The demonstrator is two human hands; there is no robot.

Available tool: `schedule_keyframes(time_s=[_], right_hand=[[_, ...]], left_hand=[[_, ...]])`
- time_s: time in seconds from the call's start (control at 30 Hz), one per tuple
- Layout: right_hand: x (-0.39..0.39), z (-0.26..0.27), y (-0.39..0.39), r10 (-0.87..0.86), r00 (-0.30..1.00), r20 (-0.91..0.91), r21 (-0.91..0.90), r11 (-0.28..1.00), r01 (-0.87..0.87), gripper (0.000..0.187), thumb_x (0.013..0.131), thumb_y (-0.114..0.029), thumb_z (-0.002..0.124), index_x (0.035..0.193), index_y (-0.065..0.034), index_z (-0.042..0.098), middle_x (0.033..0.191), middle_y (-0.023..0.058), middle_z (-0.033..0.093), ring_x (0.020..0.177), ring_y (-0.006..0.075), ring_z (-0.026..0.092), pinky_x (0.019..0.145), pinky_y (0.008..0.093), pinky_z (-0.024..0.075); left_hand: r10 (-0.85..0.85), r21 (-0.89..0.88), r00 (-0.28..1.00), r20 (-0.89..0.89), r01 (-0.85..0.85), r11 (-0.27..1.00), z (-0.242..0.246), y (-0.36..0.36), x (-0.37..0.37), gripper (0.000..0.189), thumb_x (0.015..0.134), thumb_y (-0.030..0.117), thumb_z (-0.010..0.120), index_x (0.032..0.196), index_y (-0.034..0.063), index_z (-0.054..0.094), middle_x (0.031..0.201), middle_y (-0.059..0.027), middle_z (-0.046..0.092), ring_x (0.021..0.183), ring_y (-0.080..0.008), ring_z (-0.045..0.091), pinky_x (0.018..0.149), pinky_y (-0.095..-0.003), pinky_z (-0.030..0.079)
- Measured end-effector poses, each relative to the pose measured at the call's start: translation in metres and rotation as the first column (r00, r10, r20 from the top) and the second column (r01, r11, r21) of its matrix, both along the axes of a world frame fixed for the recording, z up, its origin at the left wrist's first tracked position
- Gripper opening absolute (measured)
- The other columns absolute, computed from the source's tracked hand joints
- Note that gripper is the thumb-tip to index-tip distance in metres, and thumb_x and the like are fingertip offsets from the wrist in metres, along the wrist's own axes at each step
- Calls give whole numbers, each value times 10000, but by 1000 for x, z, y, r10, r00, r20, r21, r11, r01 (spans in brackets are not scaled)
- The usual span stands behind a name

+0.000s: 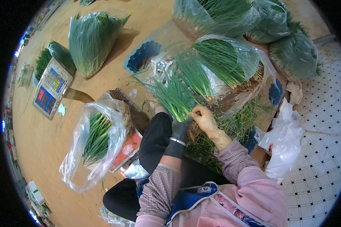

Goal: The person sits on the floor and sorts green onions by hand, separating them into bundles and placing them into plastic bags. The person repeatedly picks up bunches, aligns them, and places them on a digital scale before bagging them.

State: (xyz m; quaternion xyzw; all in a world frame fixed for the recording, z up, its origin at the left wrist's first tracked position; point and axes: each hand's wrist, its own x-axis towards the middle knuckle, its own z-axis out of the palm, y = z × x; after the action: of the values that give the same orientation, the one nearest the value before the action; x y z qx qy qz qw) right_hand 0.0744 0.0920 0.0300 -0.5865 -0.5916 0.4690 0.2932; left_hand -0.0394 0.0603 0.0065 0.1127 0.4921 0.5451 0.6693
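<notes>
My left hand point(181, 131), in a black glove with a white band at the wrist, grips a bunch of green onions point(172, 98) near its root end. The green tops fan out away from me. My right hand point(206, 121), in a cream-coloured glove, pinches at the right edge of this bunch, close to the left fingers. Just beyond lies another bunch of green onions point(196, 78). A larger heap of green onions point(221, 61) with soil at the roots lies in an opened clear plastic bag point(268, 66).
Stalk trimmings point(240, 123) litter the ground by my right arm. To my left, green onions point(98, 136) in a clear bag point(74, 159) sit on a scale with a raised display point(49, 88). Several filled bags point(93, 45) stand around; white plastic bags point(285, 139) lie at right.
</notes>
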Motion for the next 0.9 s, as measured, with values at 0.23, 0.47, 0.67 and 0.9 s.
schedule_keyframes(time_s=[0.23,0.47,0.67,0.9], right_hand=[[0,14,19,-103,983,153,-395,906,156,202,808,-208,588,882,-21,574,816,107,589,744,210,535,692,324,425],[50,-55,77,-7,605,797,-5,1000,17,484,739,-148,634,1150,3,428,1087,191,522,987,331,520,829,392,441],[65,-66,93,-193,887,419,-168,944,285,546,778,-172,535,1268,-26,342,1023,235,554,914,341,561,794,402,449],[58,-41,75,118,690,714,-168,986,5,659,746,-302,595,1277,-18,329,1085,242,526,991,344,525,845,376,422]], left_hand=[[95,-52,995,-37,-97,994,24,8,-4,318,679,-63,631,969,14,528,879,-54,578,732,-162,564,621,-271,472],[173,-137,985,0,-172,976,20,7,-5,329,693,-60,614,994,6,499,861,-65,573,737,-170,563,642,-282,471],[206,-99,978,13,-204,974,26,10,-8,280,712,-59,591,965,11,495,835,-75,565,697,-184,580,591,-279,477],[177,-71,983,-49,-180,981,21,9,-5,307,715,-66,587,1001,11,504,865,-93,576,698,-192,587,603,-299,502]])
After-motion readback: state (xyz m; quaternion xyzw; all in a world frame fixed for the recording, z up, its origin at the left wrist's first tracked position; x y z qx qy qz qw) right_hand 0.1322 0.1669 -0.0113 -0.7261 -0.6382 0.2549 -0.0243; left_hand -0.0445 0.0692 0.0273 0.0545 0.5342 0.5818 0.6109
